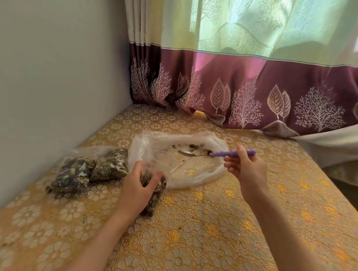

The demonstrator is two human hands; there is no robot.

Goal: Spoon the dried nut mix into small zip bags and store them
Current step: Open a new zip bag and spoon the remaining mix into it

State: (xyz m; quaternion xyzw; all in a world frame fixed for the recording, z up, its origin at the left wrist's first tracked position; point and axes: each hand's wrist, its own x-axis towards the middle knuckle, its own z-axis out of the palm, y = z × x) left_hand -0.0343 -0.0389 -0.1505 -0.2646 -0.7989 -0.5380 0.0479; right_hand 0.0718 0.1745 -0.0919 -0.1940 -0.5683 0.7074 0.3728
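- Reaching into the big bag [179, 156] at 12 o'clock on the bench [210, 231], the right hand [246, 171] has its fingers [231, 165] wrapped round the purple handle of the spoon [214, 153].
- The spoon lies nearly level, long axis running 3 to 9 o'clock; the bowl points to 9 o'clock and sits inside the big bag, next to the few nuts left along its far side.
- The left hand [138, 184] grips a small bag [152, 194] just at the big bag's 7 o'clock edge; its fingers curl round the top, and its long axis runs 12 to 6 o'clock, mouth toward 12.
- Two filled bags [88, 171] lie together at 9 o'clock, near the wall.
- Risk, as I judge it: with so little mix left, the spoon may snag the thin film and drag or tear the big bag, scattering bits on the bench.
- The small bag looks full; another spoonful could overflow or jam the zip.
- I cannot tell whether its mouth is held open.
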